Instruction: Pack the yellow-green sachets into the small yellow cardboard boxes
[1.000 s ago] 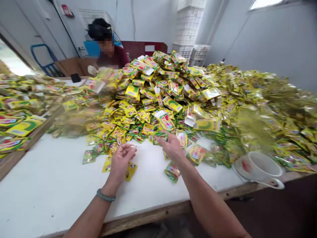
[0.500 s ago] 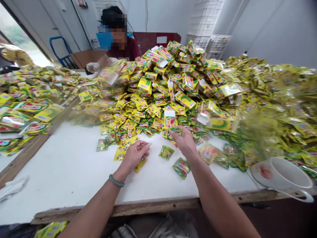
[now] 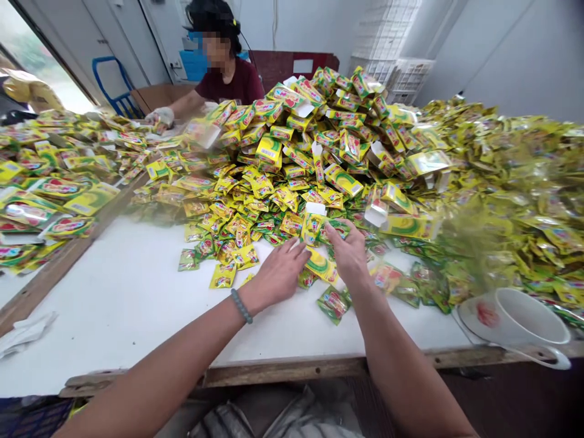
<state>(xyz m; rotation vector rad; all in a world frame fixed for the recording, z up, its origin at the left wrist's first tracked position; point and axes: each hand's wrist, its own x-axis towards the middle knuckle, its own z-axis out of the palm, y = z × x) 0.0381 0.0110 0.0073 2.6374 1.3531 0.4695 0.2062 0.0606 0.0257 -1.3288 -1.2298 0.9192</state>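
Between my hands is a small yellow-green carton (image 3: 312,229) with its white end flap raised. My right hand (image 3: 349,246) grips it from the right, thumb towards me. From the left, my left hand (image 3: 280,271) reaches to its edge, fingers bent and pressed together; what they pinch is hidden. A yellow carton face with a green arc (image 3: 322,266) shows below, between the hands; whether it belongs to the same carton I cannot tell. A green sachet (image 3: 334,304) lies under my right wrist, and yellow sachets (image 3: 222,275) lie left of my left hand.
Behind my hands rises a heap of cartons (image 3: 292,131) with loose sachets (image 3: 241,228) at its foot. More sachets (image 3: 515,182) pile up on the right, near a white mug (image 3: 483,313). A wooden strip (image 3: 73,261) borders cartons on the left. Across the table sits a co-worker (image 3: 232,82).
My left hand has moved right, from the yellow sachets to the carton. My right hand still grips the carton. The co-worker's gloved hand has moved left.
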